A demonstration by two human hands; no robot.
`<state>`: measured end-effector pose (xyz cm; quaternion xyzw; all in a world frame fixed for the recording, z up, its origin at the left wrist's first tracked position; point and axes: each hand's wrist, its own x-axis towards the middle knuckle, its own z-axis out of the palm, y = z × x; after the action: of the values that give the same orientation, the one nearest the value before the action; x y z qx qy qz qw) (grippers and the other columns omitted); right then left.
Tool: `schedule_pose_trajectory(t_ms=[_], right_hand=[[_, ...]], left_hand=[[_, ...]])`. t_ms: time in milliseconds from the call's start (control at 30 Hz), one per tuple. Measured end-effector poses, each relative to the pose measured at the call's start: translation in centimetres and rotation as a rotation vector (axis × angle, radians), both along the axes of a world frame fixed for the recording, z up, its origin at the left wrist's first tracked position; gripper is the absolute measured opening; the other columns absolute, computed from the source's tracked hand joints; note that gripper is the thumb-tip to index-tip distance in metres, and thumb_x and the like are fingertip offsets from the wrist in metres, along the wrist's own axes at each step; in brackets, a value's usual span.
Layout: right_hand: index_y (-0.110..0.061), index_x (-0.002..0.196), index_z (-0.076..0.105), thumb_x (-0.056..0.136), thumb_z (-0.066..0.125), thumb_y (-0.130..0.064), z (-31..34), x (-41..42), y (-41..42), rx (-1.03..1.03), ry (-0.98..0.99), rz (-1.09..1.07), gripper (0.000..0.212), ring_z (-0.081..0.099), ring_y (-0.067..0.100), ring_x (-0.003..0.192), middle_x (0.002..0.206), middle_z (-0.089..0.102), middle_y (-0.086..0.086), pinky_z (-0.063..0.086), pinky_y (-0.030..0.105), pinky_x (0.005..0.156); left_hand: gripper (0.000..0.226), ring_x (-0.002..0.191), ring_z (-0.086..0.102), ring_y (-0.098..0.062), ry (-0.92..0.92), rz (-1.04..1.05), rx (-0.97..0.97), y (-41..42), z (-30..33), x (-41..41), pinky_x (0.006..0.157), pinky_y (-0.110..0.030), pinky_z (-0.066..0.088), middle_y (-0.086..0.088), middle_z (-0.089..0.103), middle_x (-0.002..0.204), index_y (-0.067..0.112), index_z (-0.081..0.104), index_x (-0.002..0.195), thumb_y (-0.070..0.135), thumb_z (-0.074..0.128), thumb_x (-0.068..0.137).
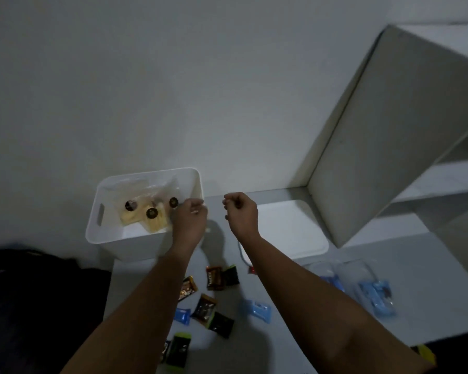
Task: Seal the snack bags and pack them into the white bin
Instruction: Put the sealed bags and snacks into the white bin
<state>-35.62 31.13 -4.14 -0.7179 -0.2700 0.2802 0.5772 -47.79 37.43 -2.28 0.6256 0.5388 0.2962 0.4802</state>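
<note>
The white bin (103, 233) stands at the table's back left. Inside it lies a clear snack bag (146, 209) holding yellow snacks with dark round labels. My left hand (191, 215) reaches over the bin's right rim, with its fingers pinched on the bag's right edge. My right hand (239, 211) hovers to the right of the bin, above the table, curled into a loose fist with nothing in it. Two more clear bags with blue packets (376, 295) lie at the right of the table.
A white lid (287, 230) lies flat right of the bin. Several loose brown, black and blue snack packets (206, 306) are scattered on the grey table under my arms. A white shelf unit (376, 147) rises at the right. Dark fabric (38, 292) sits at the left.
</note>
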Motion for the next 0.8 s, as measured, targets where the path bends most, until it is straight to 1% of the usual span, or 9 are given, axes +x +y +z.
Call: schedule_pose_trajectory(t_ms=[67, 167, 267, 333, 400, 500, 600, 700, 800], right_hand=[[-0.029, 0.092, 0.072, 0.092, 0.058, -0.014, -0.7, 3.2, -3.6, -0.023, 0.004, -0.039, 0.02, 0.071, 0.015, 0.092, 0.092, 0.076, -0.004, 0.061, 0.05, 0.086], [-0.028, 0.089, 0.073, 0.089, 0.058, -0.013, -2.1, 8.5, -9.7, -0.102, 0.067, -0.095, 0.021, 0.071, 0.017, 0.094, 0.094, 0.076, -0.003, 0.06, 0.051, 0.089], [-0.025, 0.091, 0.074, 0.086, 0.062, -0.011, -3.9, 14.0, -15.9, -0.207, 0.04, -0.096, 0.019, 0.071, 0.02, 0.097, 0.1, 0.076, -0.001, 0.056, 0.045, 0.096], [-0.025, 0.094, 0.074, 0.086, 0.064, -0.009, -4.6, 17.3, -20.0, -0.263, 0.007, -0.116, 0.021, 0.07, 0.022, 0.102, 0.103, 0.076, 0.002, 0.053, 0.036, 0.099], [-0.017, 0.104, 0.074, 0.088, 0.063, -0.009, -5.1, 20.6, -24.1, -0.344, -0.046, -0.145, 0.021, 0.068, 0.027, 0.106, 0.109, 0.075, 0.007, 0.049, 0.027, 0.092], [-0.014, 0.119, 0.067, 0.092, 0.065, -0.018, -7.1, 24.5, -30.0, -0.469, -0.134, -0.186, 0.028, 0.063, 0.035, 0.115, 0.121, 0.067, 0.015, 0.047, 0.036, 0.096], [-0.019, 0.139, 0.052, 0.093, 0.065, -0.037, -9.4, 27.0, -34.0, -0.726, -0.139, -0.215, 0.05, 0.053, 0.041, 0.126, 0.135, 0.054, 0.019, 0.045, 0.051, 0.103], [-0.016, 0.148, 0.038, 0.091, 0.065, -0.045, -11.7, 28.5, -36.5, -0.941, -0.013, -0.193, 0.07, 0.045, 0.042, 0.134, 0.144, 0.045, 0.02, 0.038, 0.054, 0.11], [-0.011, 0.14, 0.047, 0.092, 0.061, -0.049, -14.4, 29.4, -38.1, -0.994, 0.029, -0.121, 0.063, 0.049, 0.04, 0.13, 0.14, 0.051, 0.02, 0.04, 0.051, 0.111]], left_hand=[[0.016, 0.091, 0.065, -0.013, 0.019, -0.076, -0.049, -3.7, -0.8, 2.3, 0.076, -0.026, 0.052, 0.005, 0.068, 0.102, 0.021, 0.067, 0.11, 0.021, 0.061, 0.096], [0.02, 0.098, 0.069, -0.023, 0.094, -0.21, -0.146, -9.5, -2.9, 5.6, 0.088, -0.039, 0.058, -0.002, 0.072, 0.106, 0.021, 0.069, 0.111, 0.024, 0.066, 0.092], [0.025, 0.093, 0.07, -0.028, 0.147, -0.264, -0.239, -15.7, -5.4, 8.6, 0.081, -0.035, 0.054, -0.008, 0.074, 0.099, 0.015, 0.07, 0.107, 0.024, 0.07, 0.084], [0.024, 0.094, 0.07, -0.03, 0.246, -0.303, -0.25, -19.5, -7.0, 10.2, 0.077, -0.032, 0.049, -0.008, 0.074, 0.096, 0.017, 0.069, 0.104, 0.027, 0.072, 0.083], [0.026, 0.104, 0.067, -0.024, 0.364, -0.339, -0.215, -22.7, -8.7, 11.5, 0.082, -0.025, 0.045, -0.008, 0.072, 0.108, 0.017, 0.068, 0.112, 0.025, 0.073, 0.087], [0.044, 0.118, 0.062, -0.021, 0.467, -0.41, -0.174, -26.7, -9.7, 13.0, 0.093, -0.024, 0.042, -0.01, 0.066, 0.131, 0.015, 0.059, 0.133, 0.027, 0.07, 0.092], [0.062, 0.129, 0.056, -0.023, 0.485, -0.423, -0.263, -29.3, -10.1, 14.4, 0.101, -0.028, 0.043, -0.012, 0.057, 0.144, 0.013, 0.041, 0.151, 0.028, 0.066, 0.096], [0.066, 0.133, 0.053, -0.025, 0.477, -0.414, -0.341, -31.1, -10.7, 15.7, 0.105, -0.033, 0.044, -0.014, 0.051, 0.149, 0.011, 0.035, 0.154, 0.029, 0.065, 0.097], [0.059, 0.129, 0.056, -0.025, 0.461, -0.417, -0.379, -32.3, -11.0, 16.8, 0.101, -0.031, 0.045, -0.011, 0.054, 0.145, 0.013, 0.043, 0.15, 0.031, 0.064, 0.097]])
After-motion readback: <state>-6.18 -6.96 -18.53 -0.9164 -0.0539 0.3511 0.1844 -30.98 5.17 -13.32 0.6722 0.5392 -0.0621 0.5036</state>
